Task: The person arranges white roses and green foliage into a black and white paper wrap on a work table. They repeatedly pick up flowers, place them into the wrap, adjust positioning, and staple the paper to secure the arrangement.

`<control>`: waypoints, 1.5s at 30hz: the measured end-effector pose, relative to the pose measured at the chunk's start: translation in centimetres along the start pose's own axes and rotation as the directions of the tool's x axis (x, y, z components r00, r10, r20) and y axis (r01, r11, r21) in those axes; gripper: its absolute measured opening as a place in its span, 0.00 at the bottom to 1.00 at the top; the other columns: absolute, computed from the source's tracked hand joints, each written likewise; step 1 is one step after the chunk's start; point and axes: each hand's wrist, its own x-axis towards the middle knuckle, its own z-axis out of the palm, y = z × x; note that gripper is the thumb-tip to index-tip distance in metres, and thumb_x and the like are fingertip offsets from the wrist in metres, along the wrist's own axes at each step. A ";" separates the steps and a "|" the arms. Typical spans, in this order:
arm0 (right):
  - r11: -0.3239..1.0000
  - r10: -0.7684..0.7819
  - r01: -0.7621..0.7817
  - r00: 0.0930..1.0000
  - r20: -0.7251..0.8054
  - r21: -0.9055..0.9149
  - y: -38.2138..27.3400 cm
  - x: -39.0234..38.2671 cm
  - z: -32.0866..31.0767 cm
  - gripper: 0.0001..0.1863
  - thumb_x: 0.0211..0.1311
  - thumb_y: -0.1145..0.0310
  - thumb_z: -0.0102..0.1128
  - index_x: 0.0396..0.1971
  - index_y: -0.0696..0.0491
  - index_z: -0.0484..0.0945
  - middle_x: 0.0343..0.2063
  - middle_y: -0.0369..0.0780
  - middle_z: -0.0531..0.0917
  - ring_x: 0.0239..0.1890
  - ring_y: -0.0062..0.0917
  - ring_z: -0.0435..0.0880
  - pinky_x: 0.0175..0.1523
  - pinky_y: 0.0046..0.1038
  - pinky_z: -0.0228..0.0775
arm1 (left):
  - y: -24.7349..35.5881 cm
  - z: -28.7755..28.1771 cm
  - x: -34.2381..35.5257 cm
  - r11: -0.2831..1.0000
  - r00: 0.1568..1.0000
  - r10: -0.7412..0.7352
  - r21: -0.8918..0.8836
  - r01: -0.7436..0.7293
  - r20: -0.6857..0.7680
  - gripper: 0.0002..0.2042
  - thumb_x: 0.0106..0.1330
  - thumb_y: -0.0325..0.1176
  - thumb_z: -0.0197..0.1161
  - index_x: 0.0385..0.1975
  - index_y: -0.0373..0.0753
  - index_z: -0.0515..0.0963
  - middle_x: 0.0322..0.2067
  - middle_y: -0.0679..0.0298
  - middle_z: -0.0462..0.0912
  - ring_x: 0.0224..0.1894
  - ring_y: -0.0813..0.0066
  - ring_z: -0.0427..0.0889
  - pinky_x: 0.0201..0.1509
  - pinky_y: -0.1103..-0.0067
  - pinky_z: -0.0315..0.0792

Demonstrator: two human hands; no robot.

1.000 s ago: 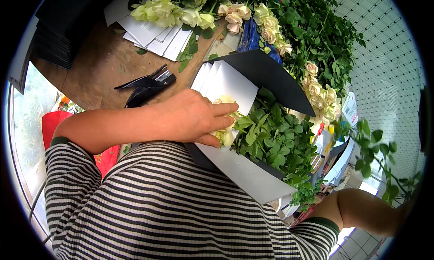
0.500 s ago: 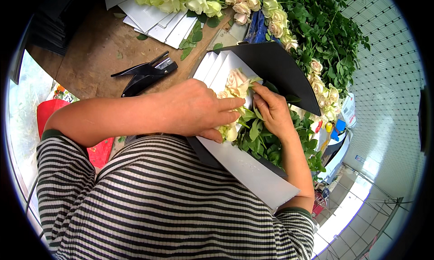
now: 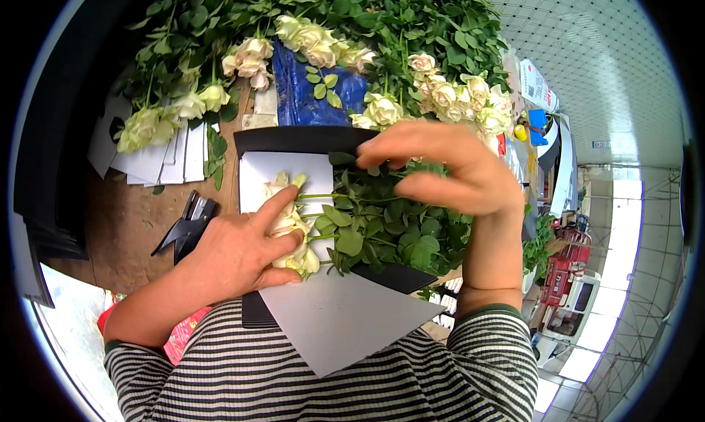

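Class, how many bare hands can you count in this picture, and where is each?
2: the left hand lies on pale roses; the right hand is over leafy stems. Neither is hidden.

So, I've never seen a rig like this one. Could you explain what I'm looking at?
There's no machine here, just a person using bare hands. The view comes from a wide fisheye camera worn on the head and looking down, so straight edges bend toward the rim. The left hand lies with fingers spread over pale roses, beside a bare stretch of white sheet. The right hand, open and blurred, is over the leafy stems; nothing shows in its grip. On the brown wooden table lie a black stapler-like tool and loose white papers, with more roses partly over them.
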 end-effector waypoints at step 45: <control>0.459 0.010 0.850 0.285 -0.959 0.258 1.6 -8.2 -22.0 0.08 0.64 0.71 0.59 0.42 0.56 0.78 0.37 0.41 0.84 0.41 0.28 0.83 0.49 0.33 0.79 | 1.0 0.4 -0.1 0.997 0.997 -0.060 0.044 0.058 0.039 0.25 0.47 0.53 0.72 0.43 0.46 0.80 0.64 0.50 0.63 0.29 0.69 0.84 0.32 0.74 0.79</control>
